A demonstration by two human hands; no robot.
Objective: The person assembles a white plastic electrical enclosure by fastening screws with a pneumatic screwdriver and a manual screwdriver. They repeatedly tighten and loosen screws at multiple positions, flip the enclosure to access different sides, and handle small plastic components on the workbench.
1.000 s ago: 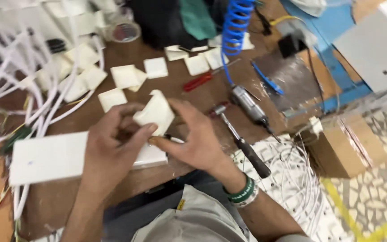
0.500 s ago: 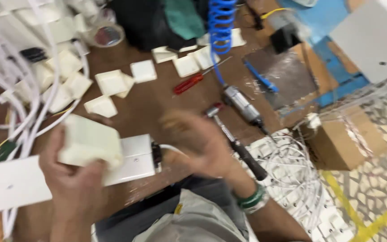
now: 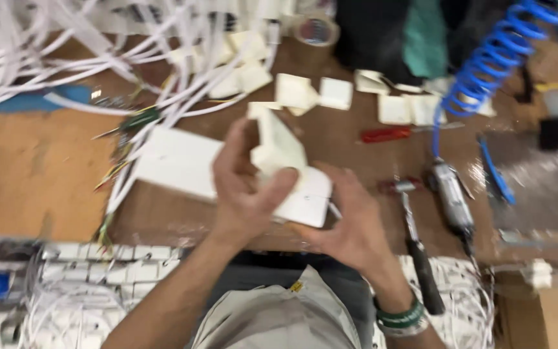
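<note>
- Now my left hand (image 3: 243,187) is closed around a small white plastic box (image 3: 279,145), with the thumb on its lower edge and the fingers curled behind it.
- The box is lifted a little above the middle of the table (image 3: 33,174) and it is tilted, one corner pointing up.
- My right hand (image 3: 350,226) is just beside it, fingers bent, and touches a flat white plate (image 3: 305,200) under the box; the picture is blurred, so I cannot tell if this hand really pinches the plate or only rests on it.
- On my right wrist I wear green bands (image 3: 398,317).
- A bigger white panel (image 3: 179,161) lies flat on the table to the left of my hands, partly behind my left hand.
- Many white cables (image 3: 66,58) are piled at the far left corner of the table, and some run down to the panel.
- Several small white square parts (image 3: 334,94) lie along the far edge.
- A red screwdriver (image 3: 385,134) lies behind my right hand, toward the far edge.
- A hammer (image 3: 414,245) with a black handle lies near the front edge at the right, and a grey air tool (image 3: 450,200) lies just beside it.
- A blue coiled hose (image 3: 485,64) comes down from the far right corner to the air tool.
- A roll of tape (image 3: 316,29) stands at the far edge.
</note>
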